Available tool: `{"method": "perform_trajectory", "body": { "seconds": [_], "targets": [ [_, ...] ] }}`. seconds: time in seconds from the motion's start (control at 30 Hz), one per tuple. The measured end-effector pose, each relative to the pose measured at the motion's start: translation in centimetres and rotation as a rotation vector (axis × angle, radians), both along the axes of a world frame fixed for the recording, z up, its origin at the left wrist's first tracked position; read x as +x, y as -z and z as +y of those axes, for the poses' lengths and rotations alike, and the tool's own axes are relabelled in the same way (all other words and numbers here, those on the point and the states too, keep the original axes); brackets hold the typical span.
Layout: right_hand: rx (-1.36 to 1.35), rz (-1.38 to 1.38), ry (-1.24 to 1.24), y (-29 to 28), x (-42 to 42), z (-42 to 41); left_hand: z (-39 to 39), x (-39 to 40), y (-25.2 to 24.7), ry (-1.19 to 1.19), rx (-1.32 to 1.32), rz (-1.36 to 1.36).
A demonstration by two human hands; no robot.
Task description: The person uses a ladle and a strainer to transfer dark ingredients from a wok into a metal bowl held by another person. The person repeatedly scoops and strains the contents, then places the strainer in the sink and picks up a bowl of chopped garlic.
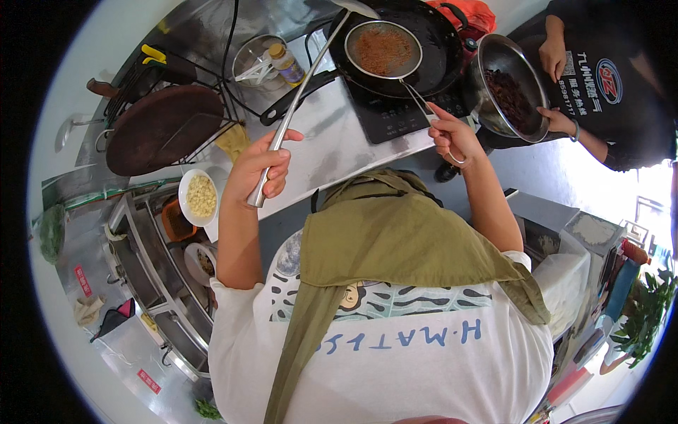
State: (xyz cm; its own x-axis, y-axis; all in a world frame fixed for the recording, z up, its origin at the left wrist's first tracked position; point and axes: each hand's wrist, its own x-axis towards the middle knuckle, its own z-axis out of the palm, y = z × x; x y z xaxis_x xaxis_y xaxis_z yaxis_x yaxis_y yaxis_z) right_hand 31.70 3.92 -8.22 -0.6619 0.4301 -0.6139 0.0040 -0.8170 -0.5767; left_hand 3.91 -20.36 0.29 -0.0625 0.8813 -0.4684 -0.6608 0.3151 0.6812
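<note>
My left hand [258, 168] is closed around the metal handle of a long-handled ladle or turner [302, 87]. Its head reaches the wok's far rim and is partly cut off by the picture's edge. In my right hand [453, 135] is the wire handle of a round mesh strainer [384, 49]. Reddish-brown crumbly bits [385, 47] lie in the strainer, which is over a black wok [442, 58]. The wok sits on a black induction cooker [389, 124], its long handle pointing left. Whether the strainer touches the wok, I cannot tell.
At right, a co-worker's hands [557, 119] are by a steel bowl [484, 90] of dark reddish pieces. On the left stand a round brown chopping board [164, 130], a capped jar [286, 63], a clear container [243, 53] and a white bowl of chopped garlic [201, 196]. A sink [140, 259] lies lower left.
</note>
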Motion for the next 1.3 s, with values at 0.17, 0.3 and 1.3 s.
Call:
{"method": "perform_trajectory", "body": {
  "seconds": [0.17, 0.3, 1.3],
  "targets": [
    [0.147, -0.074, 0.004, -1.4, 2.4, 0.8, 0.4, -0.5, 0.3, 0.024, 0.018, -0.017],
    [0.459, -0.325, -0.017, -2.4, 2.6, 1.7, 0.6, -0.6, 0.4, 0.037, 0.015, 0.000],
    [0.026, 0.002, -0.087, 1.9, -0.3, 0.2, -0.1, -1.0, 0.4, 0.002, 0.020, -0.029]
  ]
}}
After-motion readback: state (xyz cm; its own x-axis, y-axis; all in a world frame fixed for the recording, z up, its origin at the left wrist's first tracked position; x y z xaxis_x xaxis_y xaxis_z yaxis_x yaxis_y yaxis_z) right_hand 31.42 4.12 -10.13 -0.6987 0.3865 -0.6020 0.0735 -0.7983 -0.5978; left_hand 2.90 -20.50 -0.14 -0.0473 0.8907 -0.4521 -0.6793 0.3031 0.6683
